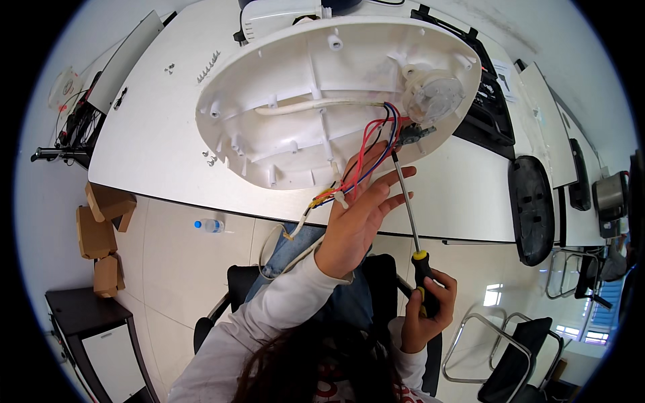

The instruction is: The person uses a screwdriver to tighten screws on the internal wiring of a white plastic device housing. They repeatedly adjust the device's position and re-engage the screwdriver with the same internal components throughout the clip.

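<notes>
Pale grey long sleeves (269,305), jeans (349,302)

Single head view, looking steeply down, close over the white table (154,141) (edges bend, seemingly fisheye)

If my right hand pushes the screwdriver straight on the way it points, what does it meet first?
Likely the small dark circuit board where the coloured wires end, inside the white plastic shell; the tip looks nearly there, though depth is unclear.
</notes>
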